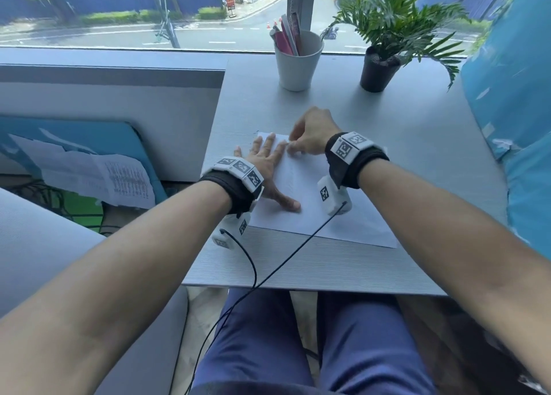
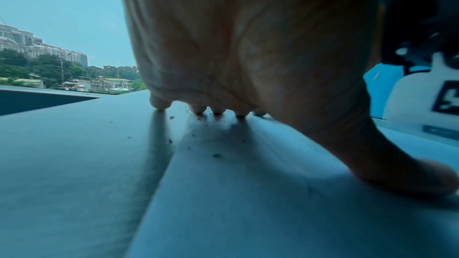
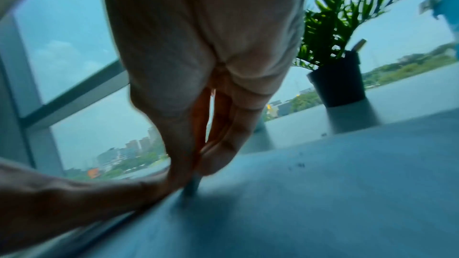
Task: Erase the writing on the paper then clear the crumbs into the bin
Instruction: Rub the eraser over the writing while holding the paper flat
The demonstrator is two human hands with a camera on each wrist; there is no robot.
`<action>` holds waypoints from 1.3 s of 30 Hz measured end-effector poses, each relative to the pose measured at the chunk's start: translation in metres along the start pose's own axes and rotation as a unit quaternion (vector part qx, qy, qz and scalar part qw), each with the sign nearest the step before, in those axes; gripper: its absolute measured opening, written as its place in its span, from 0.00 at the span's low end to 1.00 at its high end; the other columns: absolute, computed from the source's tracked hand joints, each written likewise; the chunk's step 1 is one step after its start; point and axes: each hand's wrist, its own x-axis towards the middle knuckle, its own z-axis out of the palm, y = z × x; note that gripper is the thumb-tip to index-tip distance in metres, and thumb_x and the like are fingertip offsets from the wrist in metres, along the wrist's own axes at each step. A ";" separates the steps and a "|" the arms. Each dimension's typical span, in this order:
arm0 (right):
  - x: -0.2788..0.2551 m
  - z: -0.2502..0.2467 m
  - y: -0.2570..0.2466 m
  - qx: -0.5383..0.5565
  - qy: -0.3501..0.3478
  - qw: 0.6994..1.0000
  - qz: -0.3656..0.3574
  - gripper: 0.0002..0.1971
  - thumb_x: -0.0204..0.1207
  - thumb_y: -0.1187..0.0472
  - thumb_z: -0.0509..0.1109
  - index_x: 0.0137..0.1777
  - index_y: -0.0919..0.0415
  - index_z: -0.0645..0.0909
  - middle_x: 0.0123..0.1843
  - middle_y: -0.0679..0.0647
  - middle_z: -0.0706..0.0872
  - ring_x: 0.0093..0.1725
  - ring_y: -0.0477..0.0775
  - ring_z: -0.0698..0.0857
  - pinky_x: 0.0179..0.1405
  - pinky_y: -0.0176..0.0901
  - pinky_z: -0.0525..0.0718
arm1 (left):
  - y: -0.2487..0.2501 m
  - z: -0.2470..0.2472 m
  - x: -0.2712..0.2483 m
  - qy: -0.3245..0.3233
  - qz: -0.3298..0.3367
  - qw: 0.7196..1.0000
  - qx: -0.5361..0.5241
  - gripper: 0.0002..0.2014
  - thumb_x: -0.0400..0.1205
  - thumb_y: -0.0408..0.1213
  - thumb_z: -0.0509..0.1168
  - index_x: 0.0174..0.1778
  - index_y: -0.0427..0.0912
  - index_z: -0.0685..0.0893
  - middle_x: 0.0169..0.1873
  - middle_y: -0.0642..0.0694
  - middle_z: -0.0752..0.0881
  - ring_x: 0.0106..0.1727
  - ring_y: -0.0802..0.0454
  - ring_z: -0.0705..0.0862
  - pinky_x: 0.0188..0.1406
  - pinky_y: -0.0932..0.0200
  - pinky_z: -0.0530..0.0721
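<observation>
A white sheet of paper [image 1: 354, 227] lies on the grey table [image 1: 417, 162]. My left hand [image 1: 265, 162] rests flat on the sheet's left part, fingers spread and thumb out. In the left wrist view its fingertips [image 2: 198, 109] press at the paper's far edge, with dark eraser crumbs [image 2: 216, 155] scattered on the paper [image 2: 248, 213] and the table. My right hand [image 1: 293, 148] is at the sheet's far end, just beside the left fingers. It pinches a small grey eraser [image 3: 192, 185] that touches the paper. The picture is blurred there.
A white cup [image 1: 298, 66] of pens and a potted plant [image 1: 378, 69] stand at the back of the table by the window. Blue plastic [image 1: 512, 96] hangs at the right. Left of the table, lower down, sits a blue-lined container [image 1: 74, 162] with papers. A black cable [image 1: 283, 260] crosses the table's front edge.
</observation>
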 end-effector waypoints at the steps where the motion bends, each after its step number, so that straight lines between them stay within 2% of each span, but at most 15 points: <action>1: -0.004 0.000 -0.001 -0.008 -0.064 0.998 -0.014 0.06 0.65 0.61 0.83 0.42 0.58 0.92 0.33 0.54 0.92 0.29 0.43 0.86 0.41 0.36 0.89 | 0.000 0.001 0.000 -0.001 -0.002 1.000 -0.001 0.79 0.49 0.83 0.70 0.84 0.55 0.28 0.84 0.52 0.26 0.85 0.46 0.28 0.78 0.28 0.35; 3: -0.012 -0.006 -0.004 -0.025 -0.182 0.983 -0.019 0.07 0.63 0.59 0.85 0.40 0.55 0.92 0.29 0.50 0.90 0.27 0.40 0.87 0.31 0.28 0.84 | -0.001 0.001 0.001 0.005 -0.005 1.000 -0.002 0.79 0.48 0.83 0.70 0.84 0.55 0.28 0.84 0.52 0.26 0.85 0.46 0.28 0.79 0.28 0.35; 4: -0.010 -0.008 -0.003 -0.027 -0.183 0.983 -0.015 0.07 0.63 0.59 0.85 0.40 0.55 0.92 0.29 0.50 0.90 0.27 0.40 0.87 0.30 0.27 0.82 | -0.001 0.000 0.001 0.004 -0.005 1.000 -0.002 0.79 0.48 0.83 0.70 0.84 0.55 0.28 0.84 0.52 0.26 0.85 0.46 0.28 0.79 0.28 0.35; 7: 0.004 -0.007 0.004 0.009 -0.018 1.000 0.012 0.07 0.65 0.61 0.83 0.43 0.60 0.93 0.34 0.54 0.91 0.29 0.44 0.86 0.30 0.27 0.83 | 0.001 0.000 0.002 -0.003 -0.004 1.000 0.001 0.80 0.47 0.83 0.70 0.84 0.56 0.28 0.84 0.52 0.26 0.85 0.46 0.29 0.78 0.27 0.36; 9: 0.004 -0.002 0.006 0.014 0.019 1.000 0.012 0.06 0.66 0.62 0.82 0.43 0.60 0.92 0.35 0.54 0.92 0.28 0.43 0.85 0.34 0.30 0.85 | 0.002 -0.001 0.002 -0.008 -0.005 1.000 0.004 0.80 0.46 0.83 0.70 0.84 0.56 0.28 0.83 0.52 0.26 0.85 0.45 0.29 0.78 0.26 0.36; 12: -0.007 -0.003 0.004 -0.006 -0.145 0.989 -0.017 0.04 0.66 0.61 0.83 0.40 0.57 0.91 0.29 0.51 0.90 0.26 0.41 0.87 0.31 0.28 0.83 | 0.000 0.000 0.003 -0.010 -0.006 1.000 0.005 0.80 0.45 0.83 0.70 0.83 0.58 0.27 0.83 0.51 0.25 0.84 0.44 0.28 0.77 0.26 0.36; 14: -0.007 -0.007 0.003 -0.007 -0.183 0.983 -0.017 0.05 0.65 0.60 0.84 0.39 0.56 0.92 0.27 0.49 0.89 0.26 0.40 0.86 0.28 0.25 0.80 | -0.001 0.000 0.004 -0.012 -0.006 1.000 0.004 0.80 0.45 0.83 0.70 0.83 0.58 0.27 0.83 0.51 0.25 0.84 0.44 0.28 0.77 0.26 0.37; 18: 0.006 -0.003 0.009 0.022 0.009 1.000 -0.002 0.07 0.65 0.60 0.83 0.42 0.59 0.93 0.35 0.56 0.92 0.30 0.45 0.86 0.37 0.32 0.85 | 0.001 -0.001 0.005 -0.010 -0.005 1.000 0.010 0.80 0.45 0.83 0.71 0.83 0.58 0.27 0.83 0.51 0.26 0.85 0.44 0.28 0.77 0.25 0.36; 19: 0.005 -0.001 0.009 0.024 -0.002 1.000 -0.007 0.06 0.65 0.61 0.83 0.42 0.60 0.92 0.34 0.56 0.92 0.29 0.45 0.86 0.36 0.33 0.85 | 0.001 -0.002 0.004 -0.012 -0.006 1.000 0.012 0.80 0.46 0.83 0.71 0.83 0.58 0.27 0.83 0.51 0.26 0.84 0.44 0.28 0.77 0.25 0.36; 23: -0.010 -0.009 0.003 -0.020 -0.215 0.976 -0.028 0.06 0.64 0.58 0.85 0.39 0.55 0.92 0.28 0.48 0.90 0.28 0.40 0.87 0.30 0.26 0.80 | 0.002 -0.003 0.002 -0.014 -0.014 1.000 0.010 0.80 0.46 0.83 0.71 0.83 0.58 0.26 0.83 0.51 0.25 0.84 0.45 0.28 0.79 0.25 0.37; 24: -0.008 -0.011 0.004 -0.020 -0.208 0.978 -0.026 0.07 0.63 0.58 0.85 0.40 0.54 0.92 0.28 0.48 0.90 0.28 0.40 0.87 0.31 0.27 0.81 | 0.003 -0.003 0.001 -0.015 -0.016 1.000 0.010 0.80 0.46 0.82 0.71 0.83 0.58 0.26 0.83 0.51 0.25 0.84 0.45 0.28 0.79 0.25 0.37; 28: 0.004 -0.007 0.012 0.021 -0.004 1.000 0.007 0.07 0.67 0.59 0.83 0.44 0.58 0.92 0.33 0.52 0.91 0.28 0.43 0.86 0.36 0.31 0.86 | 0.005 -0.002 0.002 -0.015 -0.020 1.000 0.010 0.81 0.45 0.82 0.72 0.83 0.59 0.26 0.83 0.51 0.25 0.84 0.44 0.27 0.79 0.24 0.36; 33: -0.012 -0.009 0.007 0.004 -0.200 0.980 -0.017 0.07 0.65 0.61 0.84 0.41 0.57 0.92 0.29 0.50 0.90 0.26 0.40 0.86 0.28 0.25 0.79 | 0.005 -0.003 0.002 -0.018 -0.020 1.000 0.015 0.80 0.46 0.82 0.72 0.82 0.60 0.26 0.83 0.48 0.24 0.84 0.42 0.27 0.78 0.23 0.38; 37: 0.001 -0.004 0.015 0.038 -0.019 0.999 0.019 0.08 0.65 0.60 0.84 0.44 0.58 0.92 0.34 0.54 0.92 0.27 0.43 0.86 0.22 0.21 0.77 | 0.008 -0.003 0.002 -0.023 -0.022 0.999 0.015 0.79 0.46 0.80 0.73 0.83 0.62 0.28 0.83 0.48 0.25 0.84 0.41 0.27 0.78 0.23 0.38; 39: 0.000 -0.001 0.015 0.037 -0.028 0.999 0.010 0.06 0.66 0.61 0.83 0.42 0.58 0.92 0.34 0.55 0.92 0.27 0.44 0.86 0.24 0.23 0.80 | 0.008 -0.003 0.002 -0.023 -0.022 0.999 0.018 0.79 0.46 0.81 0.73 0.83 0.61 0.27 0.83 0.48 0.24 0.84 0.42 0.27 0.78 0.23 0.37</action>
